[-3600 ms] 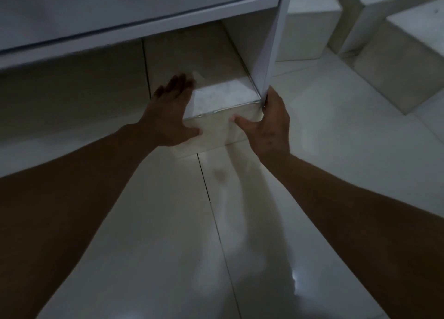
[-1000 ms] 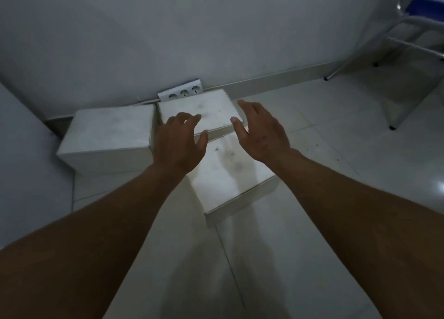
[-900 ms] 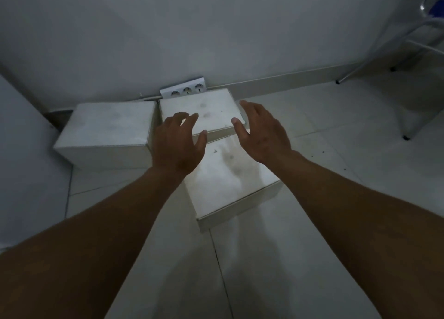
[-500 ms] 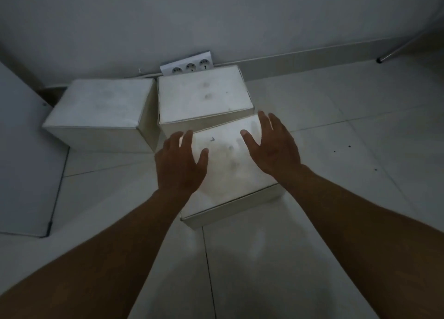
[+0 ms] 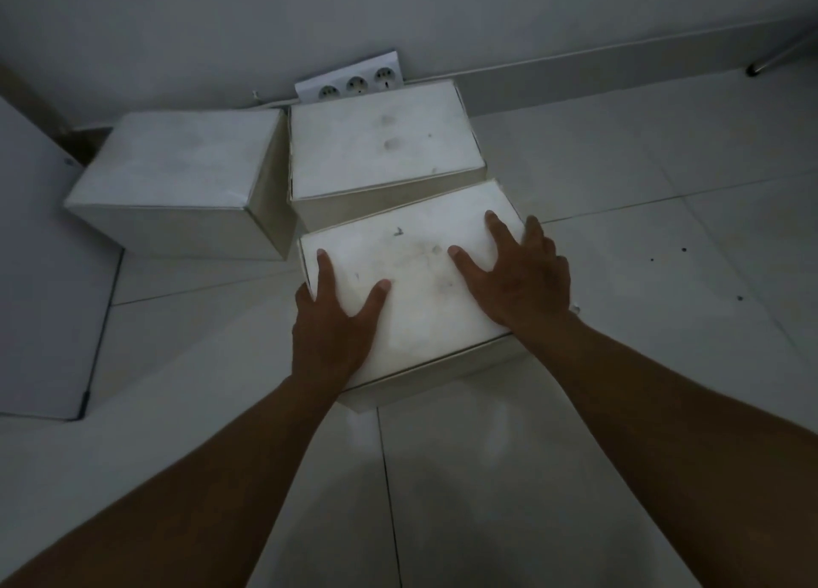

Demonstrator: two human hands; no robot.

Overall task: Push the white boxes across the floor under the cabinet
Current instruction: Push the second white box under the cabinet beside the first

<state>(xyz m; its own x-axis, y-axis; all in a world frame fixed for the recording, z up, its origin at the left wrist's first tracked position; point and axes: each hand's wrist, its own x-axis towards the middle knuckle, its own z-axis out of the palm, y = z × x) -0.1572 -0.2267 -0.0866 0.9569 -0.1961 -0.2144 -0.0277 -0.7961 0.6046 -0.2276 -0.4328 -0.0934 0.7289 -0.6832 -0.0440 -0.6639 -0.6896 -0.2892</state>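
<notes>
Three white boxes stand on the tiled floor by the wall. The nearest white box (image 5: 420,286) lies slightly turned, its far edge against the middle box (image 5: 380,144). A third box (image 5: 177,162) sits to the left. My left hand (image 5: 329,330) rests on the nearest box's left near corner, thumb on top and outer fingers over the left edge. My right hand (image 5: 522,282) presses on its right side, fingers reaching over the right edge.
The cabinet's white side panel (image 5: 40,277) stands at the left edge, close to the left box. A white power strip (image 5: 354,82) leans on the wall behind the middle box. A metal chair leg (image 5: 774,56) touches the floor at the far right.
Earlier both hands were on a box under the cabinet. The view then turned to the three boxes, and my hands came down from hovering onto the nearest box's top and sides.
</notes>
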